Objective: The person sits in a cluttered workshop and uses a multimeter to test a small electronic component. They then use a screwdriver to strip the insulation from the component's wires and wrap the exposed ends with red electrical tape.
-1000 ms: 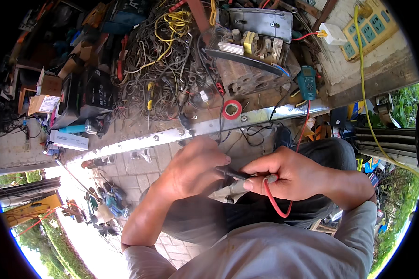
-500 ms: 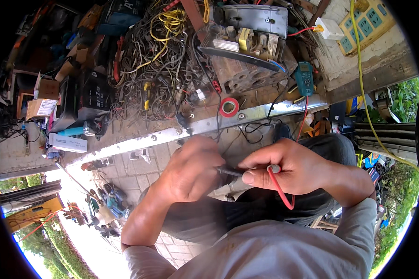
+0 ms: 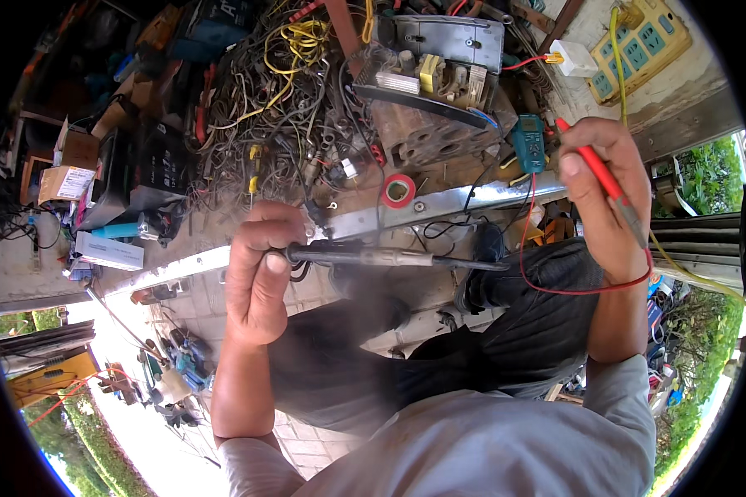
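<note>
My left hand (image 3: 261, 277) is closed around the tip end of a black multimeter probe (image 3: 340, 253). That probe lies nearly level above my lap, its grey rear part and black lead pointing right. My right hand (image 3: 609, 186), raised at the right beside the bench edge, grips a red multimeter probe (image 3: 598, 170). From its grey rear end a red lead (image 3: 547, 290) loops down and back up to the teal multimeter (image 3: 529, 142) on the bench. Left of the meter, an opened device with a circuit board (image 3: 439, 79) rests on a rusty metal block (image 3: 423, 137).
Red tape (image 3: 399, 190) lies by the bench's metal edge (image 3: 365, 224). A yellow-handled screwdriver (image 3: 254, 166) sits among tangled wires (image 3: 298, 124). Boxes and a black battery (image 3: 159, 166) stand at left. A socket strip (image 3: 642, 54) with a white plug (image 3: 572, 60) is at the far right.
My hands, close together before, have moved apart. The right hand has gone up and right with the red probe; the left has shifted left with the black one.
</note>
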{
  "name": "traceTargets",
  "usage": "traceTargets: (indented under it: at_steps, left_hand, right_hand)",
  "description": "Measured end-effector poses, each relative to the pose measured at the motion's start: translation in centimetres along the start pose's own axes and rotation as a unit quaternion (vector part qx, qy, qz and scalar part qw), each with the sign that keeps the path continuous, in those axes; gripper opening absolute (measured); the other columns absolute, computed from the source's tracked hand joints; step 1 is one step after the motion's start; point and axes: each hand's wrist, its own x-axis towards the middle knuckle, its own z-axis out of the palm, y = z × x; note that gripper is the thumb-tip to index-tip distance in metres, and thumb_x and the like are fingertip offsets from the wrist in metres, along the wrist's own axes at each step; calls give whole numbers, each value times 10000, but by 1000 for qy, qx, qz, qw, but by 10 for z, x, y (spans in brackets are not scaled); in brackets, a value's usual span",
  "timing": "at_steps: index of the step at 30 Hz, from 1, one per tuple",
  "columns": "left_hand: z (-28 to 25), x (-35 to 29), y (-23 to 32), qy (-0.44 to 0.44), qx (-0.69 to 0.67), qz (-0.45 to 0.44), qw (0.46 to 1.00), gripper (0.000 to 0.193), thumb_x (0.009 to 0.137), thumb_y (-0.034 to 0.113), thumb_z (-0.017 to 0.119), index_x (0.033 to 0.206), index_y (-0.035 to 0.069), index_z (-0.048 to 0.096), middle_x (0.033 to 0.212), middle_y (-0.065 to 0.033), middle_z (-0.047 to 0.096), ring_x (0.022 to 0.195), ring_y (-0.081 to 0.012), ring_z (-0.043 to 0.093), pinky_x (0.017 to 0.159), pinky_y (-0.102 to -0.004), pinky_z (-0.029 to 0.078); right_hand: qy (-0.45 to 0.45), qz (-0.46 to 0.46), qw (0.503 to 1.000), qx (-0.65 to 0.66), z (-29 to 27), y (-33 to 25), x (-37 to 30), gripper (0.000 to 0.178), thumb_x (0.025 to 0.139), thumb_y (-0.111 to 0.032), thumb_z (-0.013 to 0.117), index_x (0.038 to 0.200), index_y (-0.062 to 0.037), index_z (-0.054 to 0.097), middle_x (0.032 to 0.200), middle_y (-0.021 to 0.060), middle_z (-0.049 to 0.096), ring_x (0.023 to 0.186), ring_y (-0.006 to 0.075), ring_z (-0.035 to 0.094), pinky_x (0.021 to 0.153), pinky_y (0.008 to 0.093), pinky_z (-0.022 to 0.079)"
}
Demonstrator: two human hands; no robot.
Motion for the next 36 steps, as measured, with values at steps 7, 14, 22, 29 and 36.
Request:
traceTargets:
  at_steps: [7,14,22,29,36]
  left_hand:
    - [-9,6,38,86,-157,26,983,212,925,262,538,946,67,456,921,-132,435,774,-196,402,628,-312,365]
    - [-3,17,57,123,-159,86,976,251,925,270,509,934,30,435,862,-151,461,679,-150,400,584,-276,371]
    - [3,6,68,84,-205,70,973,214,932,249,521,975,54,445,917,-138,422,763,-192,394,630,-310,360]
    - [6,1,70,98,-153,66,981,269,935,309,485,962,41,476,905,-142,494,756,-154,440,698,-292,387]
    - [2,-3,66,79,-137,77,984,259,939,292,471,968,35,485,917,-152,514,775,-151,456,725,-288,377]
  right_hand:
    - [-274,-137,921,240,-29,4,-11,316,809,78,483,1111,80,576,1137,259,566,1007,291,597,909,413,444]
    - [-434,128,835,313,47,-8,-61,241,907,-72,543,1123,14,478,879,92,598,740,149,568,731,292,476]
    - [-179,212,952,131,126,76,-18,252,921,-222,570,1055,-10,595,743,55,595,624,113,512,579,282,431]
    - [-164,311,898,265,136,86,-7,270,925,-128,554,1158,8,577,831,69,614,553,53,450,474,204,381]
    - [-173,295,900,269,145,83,-6,255,929,-107,546,1159,-5,583,825,49,580,572,55,445,486,205,377]
